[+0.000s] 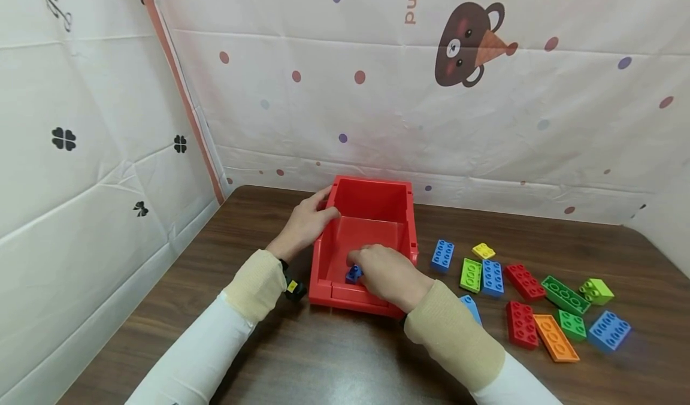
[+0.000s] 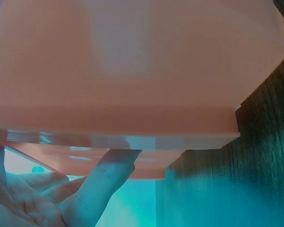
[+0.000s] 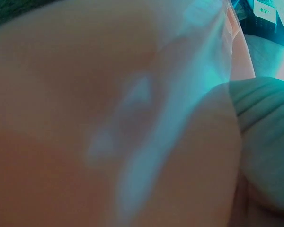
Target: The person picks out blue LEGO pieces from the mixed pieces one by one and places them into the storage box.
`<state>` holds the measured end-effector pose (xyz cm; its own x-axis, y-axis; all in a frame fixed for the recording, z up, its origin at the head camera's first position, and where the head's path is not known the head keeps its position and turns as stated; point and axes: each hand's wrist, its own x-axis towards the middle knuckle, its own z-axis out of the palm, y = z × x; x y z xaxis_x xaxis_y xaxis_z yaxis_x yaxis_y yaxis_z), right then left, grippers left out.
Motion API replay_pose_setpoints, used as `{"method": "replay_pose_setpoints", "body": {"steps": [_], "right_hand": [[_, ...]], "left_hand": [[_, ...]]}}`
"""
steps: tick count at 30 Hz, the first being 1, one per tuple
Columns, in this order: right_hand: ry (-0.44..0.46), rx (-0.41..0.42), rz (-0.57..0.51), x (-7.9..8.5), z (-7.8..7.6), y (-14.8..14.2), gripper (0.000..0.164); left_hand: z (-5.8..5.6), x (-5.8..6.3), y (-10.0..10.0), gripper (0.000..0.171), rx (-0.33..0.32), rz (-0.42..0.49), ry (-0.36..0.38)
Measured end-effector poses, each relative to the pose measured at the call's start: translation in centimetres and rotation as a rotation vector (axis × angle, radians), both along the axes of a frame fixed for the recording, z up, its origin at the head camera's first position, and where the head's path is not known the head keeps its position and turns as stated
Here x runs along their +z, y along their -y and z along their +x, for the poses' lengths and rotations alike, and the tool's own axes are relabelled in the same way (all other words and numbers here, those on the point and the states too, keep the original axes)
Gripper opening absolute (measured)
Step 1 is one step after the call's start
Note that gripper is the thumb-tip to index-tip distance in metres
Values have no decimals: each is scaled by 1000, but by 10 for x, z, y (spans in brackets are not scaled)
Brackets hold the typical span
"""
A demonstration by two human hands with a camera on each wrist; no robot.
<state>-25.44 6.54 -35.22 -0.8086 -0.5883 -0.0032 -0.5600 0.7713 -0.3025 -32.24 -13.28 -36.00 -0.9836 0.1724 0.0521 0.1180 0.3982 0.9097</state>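
Note:
A red plastic box (image 1: 372,232) stands on the table, its inside facing up. My left hand (image 1: 306,222) grips the box's left rim, with the thumb over the edge and the other fingers along the outside. In the left wrist view, that hand (image 2: 80,194) shows under the large, pale reddish box wall (image 2: 132,71). My right hand (image 1: 385,270) reaches into the near end of the box, fingers curled, and pinches a small dark blue brick (image 1: 353,274) close to the box floor. In the right wrist view the box wall is blurred, and the brick is hidden.
Right of the box lie several loose bricks: blue (image 1: 442,255), yellow (image 1: 483,251), lime (image 1: 471,275), red (image 1: 521,325), orange (image 1: 556,338), green (image 1: 565,295). A light blue brick (image 1: 471,308) is partly behind the right sleeve. A printed white sheet (image 1: 302,111) hangs behind the table.

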Motion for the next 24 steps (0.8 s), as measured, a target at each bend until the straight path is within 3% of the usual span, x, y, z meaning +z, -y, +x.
{"method": "replay_pose_setpoints", "body": {"steps": [11,24], "right_hand": [[-22,-2,5,0,1,-1,52],[-76,6,-9,15,10,-3,48]], "left_hand": [[0,-1,1,68,1,-1,12],[3,0,0,67,5,1,6]]}}
